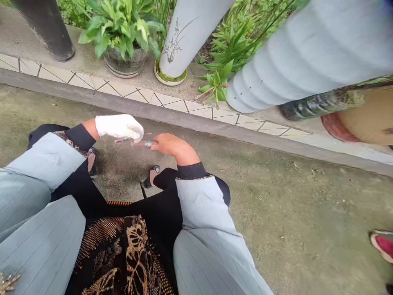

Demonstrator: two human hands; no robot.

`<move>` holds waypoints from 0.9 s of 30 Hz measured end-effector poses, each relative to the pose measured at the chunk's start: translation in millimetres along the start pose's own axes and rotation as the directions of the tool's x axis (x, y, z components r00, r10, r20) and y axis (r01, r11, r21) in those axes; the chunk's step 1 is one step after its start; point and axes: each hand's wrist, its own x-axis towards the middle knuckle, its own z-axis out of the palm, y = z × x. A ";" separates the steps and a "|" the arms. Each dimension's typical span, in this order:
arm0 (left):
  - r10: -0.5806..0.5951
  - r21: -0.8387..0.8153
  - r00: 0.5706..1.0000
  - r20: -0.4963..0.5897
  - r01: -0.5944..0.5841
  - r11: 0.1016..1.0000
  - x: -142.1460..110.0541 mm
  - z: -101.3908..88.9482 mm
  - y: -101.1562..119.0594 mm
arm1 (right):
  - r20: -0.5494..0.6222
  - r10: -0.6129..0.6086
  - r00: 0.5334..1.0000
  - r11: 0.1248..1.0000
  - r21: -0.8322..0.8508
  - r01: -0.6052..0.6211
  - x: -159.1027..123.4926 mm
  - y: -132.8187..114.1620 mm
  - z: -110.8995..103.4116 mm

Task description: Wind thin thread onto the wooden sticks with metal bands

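Showing: short silvery-grey band (148,144) | at right hand (168,144) | left hand (119,126) white-gloved

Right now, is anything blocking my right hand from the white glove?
No obstacle shows between the right hand and the white glove; only a silver-banded piece, too blurred to identify, extends toward it.

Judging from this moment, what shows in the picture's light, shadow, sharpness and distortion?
Throughout the head view, light is soft; the greenish concrete floor darkens between the black shoes; the pale grey ribbed column leans, perhaps from lens distortion; the red shoe at the right edge is blurred; the silvery band at the bare right hand looks soft.
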 end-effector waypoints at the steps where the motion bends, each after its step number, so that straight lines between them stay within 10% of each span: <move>1: 0.002 0.016 1.000 -0.023 -0.001 1.000 -0.7 -0.8 0.3 | 0.073 -0.081 0.994 0.997 0.017 0.080 -1.3 -3.9 0.5; 5: 0.022 0.079 0.987 -0.161 -0.009 0.997 -1.3 -6.4 -2.0 | 0.199 -0.419 0.886 0.878 0.338 0.339 -11.5 -7.9 -1.4; 8: 0.029 0.098 0.955 -0.296 0.000 0.995 1.3 -11.2 -7.7 | -0.020 -0.540 0.841 0.619 0.668 0.413 -24.3 5.0 -6.8; 11: 0.015 0.025 0.935 -0.355 -0.007 1.000 4.3 -11.3 -11.9 | -0.421 -0.274 0.865 0.353 0.792 0.498 -31.8 21.3 -11.1; 14: 0.053 0.019 0.957 -0.285 -0.050 0.999 6.0 -5.5 -11.2 | -0.580 0.064 0.812 0.223 0.802 0.555 -26.7 31.3 -10.7; 17: 0.078 0.119 0.979 -0.187 -0.056 0.991 6.4 1.5 -7.1 | -0.552 0.239 0.799 0.303 0.824 0.478 -13.4 34.6 -6.4; 22: 0.070 0.278 0.991 -0.112 -0.037 0.960 7.9 7.3 -3.9 | -0.477 0.314 0.821 0.807 0.590 0.034 1.1 28.1 -0.9; 27: 0.067 0.392 0.993 -0.093 -0.025 0.919 8.9 9.4 -8.9 | -0.053 0.054 0.997 0.983 0.176 -0.044 0.7 13.1 1.4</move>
